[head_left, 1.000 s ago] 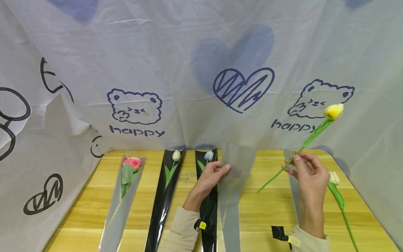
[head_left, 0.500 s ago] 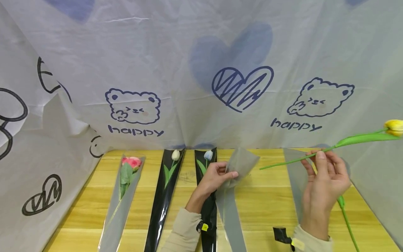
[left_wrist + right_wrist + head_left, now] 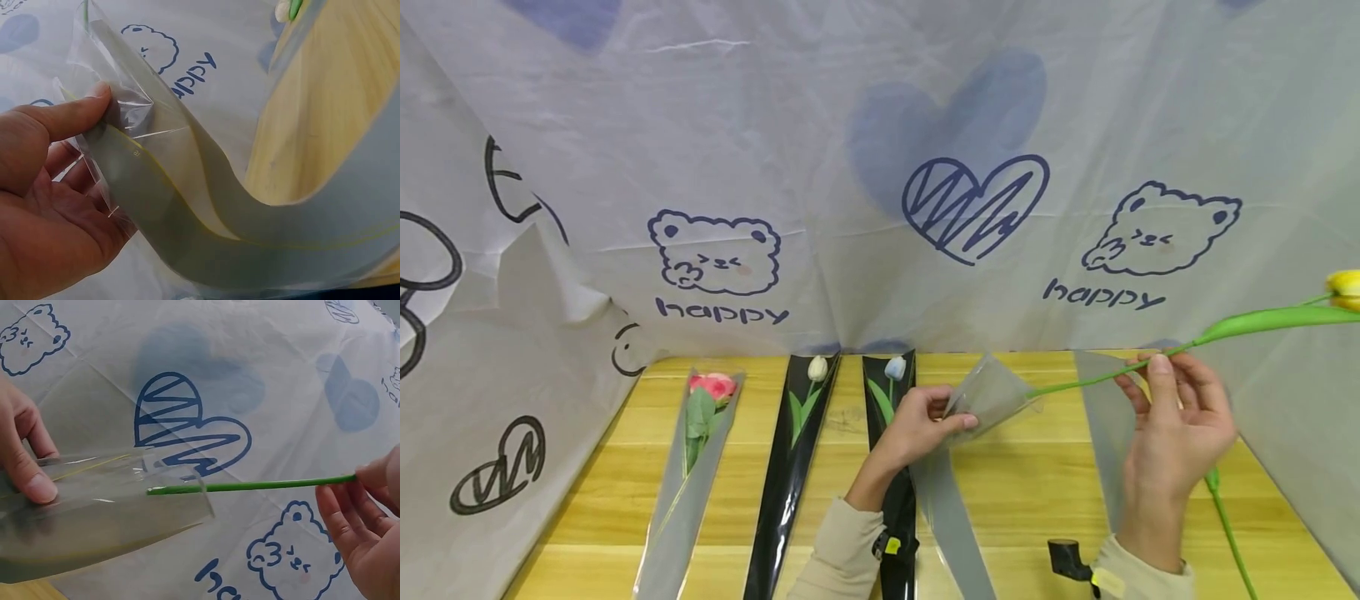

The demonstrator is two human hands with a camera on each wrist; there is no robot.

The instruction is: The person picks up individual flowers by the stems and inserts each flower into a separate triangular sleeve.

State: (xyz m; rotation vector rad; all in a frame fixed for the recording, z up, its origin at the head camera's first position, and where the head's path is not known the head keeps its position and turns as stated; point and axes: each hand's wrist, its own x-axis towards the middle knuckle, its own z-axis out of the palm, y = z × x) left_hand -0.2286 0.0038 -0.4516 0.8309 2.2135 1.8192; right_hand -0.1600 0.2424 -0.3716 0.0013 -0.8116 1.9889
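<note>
My left hand (image 3: 925,425) pinches a clear-and-grey flower sleeve (image 3: 988,400) near its mouth, thumb in front. The sleeve's upper end bends to the right, and its long grey part curves down to the table, as the left wrist view shows. My right hand (image 3: 1180,433) pinches the green stem of a yellow tulip (image 3: 1262,323) between thumb and fingers. The bloom points right, partly cut off by the frame edge. In the right wrist view the stem's tip (image 3: 156,490) lies just inside the sleeve's mouth.
Left on the wooden table (image 3: 1000,500) lie a wrapped pink rose (image 3: 711,387), a white tulip (image 3: 817,369) and a blue tulip (image 3: 895,368) in black sleeves. Another grey sleeve (image 3: 1101,417) and a green stem (image 3: 1228,525) lie right. A printed cloth (image 3: 850,250) hangs behind.
The tulip has swung from upright to nearly level, bloom to the right. The sleeve's mouth has tipped from upward to rightward, and the stem tip has entered it.
</note>
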